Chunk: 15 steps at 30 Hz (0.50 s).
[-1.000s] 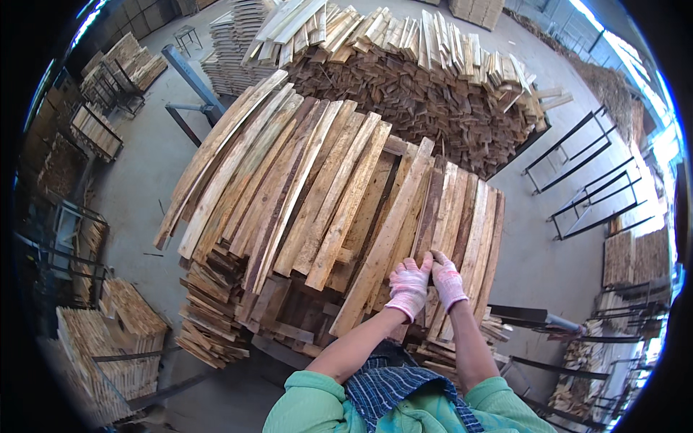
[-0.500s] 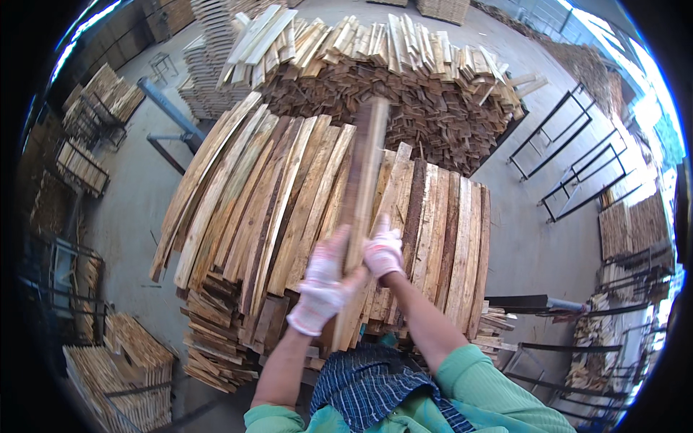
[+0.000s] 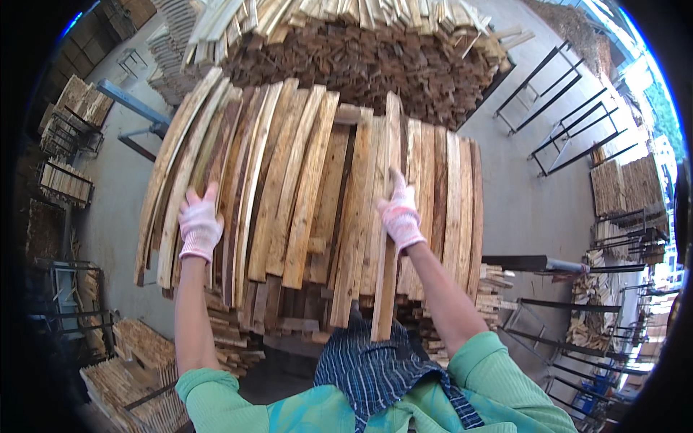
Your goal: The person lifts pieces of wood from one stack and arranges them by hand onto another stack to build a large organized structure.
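Two gloved hands over a broad stack of rough planks, seen from above. Right hand (image 3: 399, 216) closed around one narrow plank (image 3: 388, 216), thumb side up, gripping it near its middle. Plank's long axis running straight away from the body, near end jutting out past the stack's front edge above a dark checked apron (image 3: 375, 368), far end reaching toward the stack's back edge. Plank lying among its neighbours right of the stack's centre, slightly raised at the near end, as far as can be told. Left hand (image 3: 199, 225) well apart to the left, fingers spread and resting flat on the curved boards at the stack's left side, holding nothing. Right hand clearly the nearer to the plank; left hand separated from it by many boards.

Stack (image 3: 303, 187) built of long pale boards laid side by side, bark edges showing, layers of shorter pieces beneath. Second, darker woodpile (image 3: 361, 58) just behind it. Grey concrete floor (image 3: 520, 195) all around, empty black metal racks (image 3: 570, 115) to the right, smaller bundles of cut wood (image 3: 137, 361) at lower left and far left.
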Each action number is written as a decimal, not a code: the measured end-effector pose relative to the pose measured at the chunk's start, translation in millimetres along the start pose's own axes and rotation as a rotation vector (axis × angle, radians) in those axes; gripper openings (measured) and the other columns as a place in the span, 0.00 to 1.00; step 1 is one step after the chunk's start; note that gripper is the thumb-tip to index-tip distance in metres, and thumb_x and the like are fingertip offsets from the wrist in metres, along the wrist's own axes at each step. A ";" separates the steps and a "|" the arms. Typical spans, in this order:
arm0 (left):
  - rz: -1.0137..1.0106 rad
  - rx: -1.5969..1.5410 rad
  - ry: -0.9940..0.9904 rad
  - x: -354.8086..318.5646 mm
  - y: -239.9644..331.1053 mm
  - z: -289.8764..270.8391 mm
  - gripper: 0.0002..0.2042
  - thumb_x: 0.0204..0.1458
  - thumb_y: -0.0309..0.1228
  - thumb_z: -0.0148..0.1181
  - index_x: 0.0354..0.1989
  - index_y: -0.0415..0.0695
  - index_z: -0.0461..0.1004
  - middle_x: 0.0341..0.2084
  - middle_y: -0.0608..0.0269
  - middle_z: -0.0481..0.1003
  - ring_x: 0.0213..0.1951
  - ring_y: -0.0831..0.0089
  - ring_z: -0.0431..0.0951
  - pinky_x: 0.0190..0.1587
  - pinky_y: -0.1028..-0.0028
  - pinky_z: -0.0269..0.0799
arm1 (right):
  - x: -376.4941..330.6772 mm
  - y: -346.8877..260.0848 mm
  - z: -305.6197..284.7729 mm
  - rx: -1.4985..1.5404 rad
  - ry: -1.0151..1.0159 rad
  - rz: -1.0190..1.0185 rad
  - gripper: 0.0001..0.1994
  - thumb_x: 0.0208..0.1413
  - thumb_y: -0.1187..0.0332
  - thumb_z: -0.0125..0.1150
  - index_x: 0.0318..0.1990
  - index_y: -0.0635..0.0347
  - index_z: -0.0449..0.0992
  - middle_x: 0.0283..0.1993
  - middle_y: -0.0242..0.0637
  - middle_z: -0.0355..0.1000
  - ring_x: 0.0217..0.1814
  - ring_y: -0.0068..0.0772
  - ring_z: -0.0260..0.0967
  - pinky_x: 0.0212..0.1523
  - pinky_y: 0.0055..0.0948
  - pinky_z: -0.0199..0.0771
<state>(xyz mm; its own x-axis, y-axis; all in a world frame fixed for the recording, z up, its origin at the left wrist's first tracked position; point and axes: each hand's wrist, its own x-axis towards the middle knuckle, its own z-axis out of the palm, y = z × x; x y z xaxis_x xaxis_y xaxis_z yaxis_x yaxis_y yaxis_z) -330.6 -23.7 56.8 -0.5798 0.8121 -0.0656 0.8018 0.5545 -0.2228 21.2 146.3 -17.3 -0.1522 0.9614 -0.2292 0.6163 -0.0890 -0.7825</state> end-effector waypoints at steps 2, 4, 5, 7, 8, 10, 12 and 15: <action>0.139 -0.006 0.507 -7.2 18.5 -5.7 0.29 0.55 0.30 0.64 0.66 0.50 0.63 0.55 0.47 0.68 0.50 0.49 0.74 0.53 0.55 0.75 | 2.2 3.6 -1.6 -0.100 0.052 -0.122 0.41 0.55 0.73 0.62 0.75 0.48 0.50 0.71 0.70 0.50 0.58 0.53 0.71 0.56 0.37 0.75; 0.353 -0.542 0.253 -52.3 56.1 -16.6 0.17 0.59 0.32 0.60 0.56 0.42 0.71 0.46 0.50 0.75 0.41 0.56 0.79 0.44 0.63 0.81 | -9.8 -11.6 3.5 -0.035 -0.025 -0.016 0.41 0.55 0.73 0.61 0.76 0.47 0.49 0.70 0.70 0.51 0.58 0.53 0.71 0.56 0.38 0.75; 0.430 -0.675 0.288 -89.7 81.9 -12.8 0.11 0.59 0.33 0.60 0.47 0.42 0.75 0.38 0.51 0.76 0.38 0.61 0.80 0.39 0.66 0.82 | -16.9 -25.2 5.3 0.000 -0.056 0.036 0.41 0.56 0.73 0.61 0.76 0.47 0.48 0.70 0.71 0.51 0.58 0.53 0.71 0.57 0.38 0.75; 0.513 -0.752 0.044 -154.1 118.0 -19.1 0.09 0.59 0.33 0.60 0.39 0.40 0.77 0.31 0.51 0.78 0.36 0.62 0.81 0.37 0.66 0.80 | -20.3 -18.5 26.1 0.041 0.043 0.015 0.41 0.57 0.70 0.60 0.76 0.45 0.48 0.64 0.67 0.56 0.58 0.61 0.69 0.61 0.47 0.70; 0.354 -0.864 -0.077 -183.7 124.7 -1.1 0.12 0.60 0.36 0.60 0.41 0.38 0.75 0.34 0.47 0.78 0.38 0.57 0.80 0.42 0.63 0.77 | -18.1 -6.1 45.3 -0.022 0.153 -0.042 0.40 0.57 0.69 0.60 0.76 0.45 0.48 0.62 0.66 0.57 0.59 0.64 0.68 0.62 0.49 0.69; 0.046 -0.860 -0.284 -232.9 117.7 50.4 0.19 0.62 0.43 0.59 0.49 0.38 0.71 0.39 0.49 0.77 0.41 0.56 0.78 0.47 0.62 0.74 | -27.2 -20.1 57.6 -0.249 -0.013 0.061 0.39 0.58 0.64 0.60 0.76 0.46 0.48 0.65 0.69 0.56 0.67 0.72 0.58 0.64 0.53 0.65; -0.088 -1.309 -0.492 -256.6 130.2 78.3 0.27 0.63 0.48 0.58 0.61 0.40 0.64 0.41 0.51 0.77 0.42 0.60 0.79 0.45 0.63 0.76 | -32.1 -24.4 75.7 -0.479 0.057 -0.009 0.39 0.58 0.61 0.61 0.75 0.46 0.50 0.65 0.67 0.57 0.67 0.73 0.59 0.62 0.56 0.66; -0.216 -1.406 -0.780 -269.2 150.8 71.2 0.32 0.58 0.47 0.64 0.62 0.39 0.60 0.44 0.49 0.77 0.44 0.63 0.79 0.49 0.65 0.75 | -31.3 -30.0 68.2 -0.445 -0.022 0.042 0.41 0.57 0.59 0.63 0.76 0.45 0.48 0.65 0.67 0.57 0.67 0.72 0.59 0.62 0.54 0.67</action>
<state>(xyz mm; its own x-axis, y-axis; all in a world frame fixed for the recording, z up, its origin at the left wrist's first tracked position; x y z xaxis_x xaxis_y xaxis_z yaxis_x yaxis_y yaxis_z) -63.9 -171.6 -28.4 -0.2704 0.6594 -0.7015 -0.0620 0.7152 0.6962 -45.2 101.2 -26.1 -0.1333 0.9530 -0.2721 0.8942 -0.0027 -0.4477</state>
